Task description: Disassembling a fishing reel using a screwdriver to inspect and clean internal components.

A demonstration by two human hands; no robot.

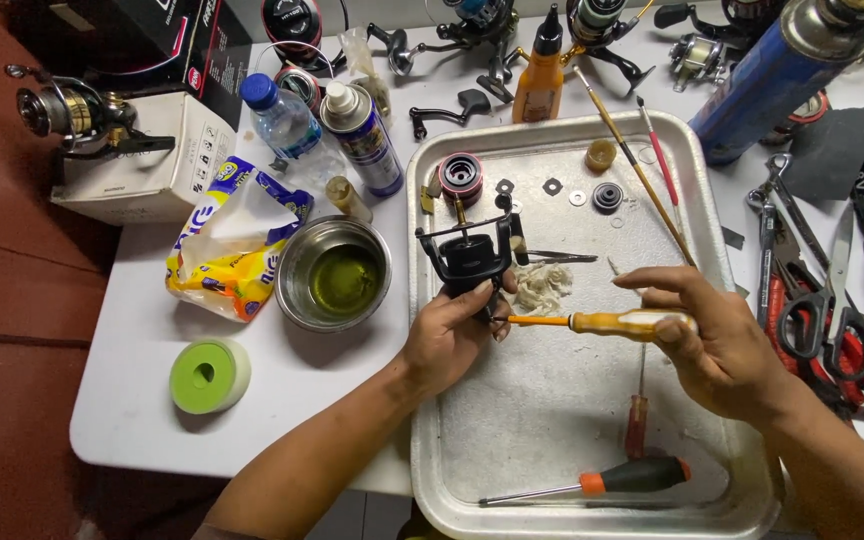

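My left hand [449, 335] is wrapped around the lower part of a black spinning reel body [472, 255], fingers closed on it, holding it upright over the upper left part of the metal tray [552, 420] with its rotor arms sticking up. My right hand [717, 345] grips the yellow-handled screwdriver [602, 322], thumb and fingers closed around the handle, the shaft lying level and pointing left so its tip meets the reel just beside my left thumb. Directly under the shaft, on the tray floor, lies a small wad of pale fibrous material [540, 287], with tweezers [562, 257] just above it. Near the tray's far edge I see a red and black spool [461, 178], several small washers [552, 186] and a dark round part [607, 197], all apart from each other. Two thin brushes [642, 175] lean diagonally across the tray's upper right corner. At the near end of the tray rests a black and orange screwdriver [612, 478], and a red-handled tool [636, 420] lies just above it. To the left of the tray stands a steel bowl [333, 273] holding greenish liquid, beside a yellow and blue packet [227, 245], a spray can [362, 135] and a water bottle [282, 118]. A green and white roll [209, 375] sits near the table's front left. Pliers and scissors [832, 290] crowd the table to the right of the tray.
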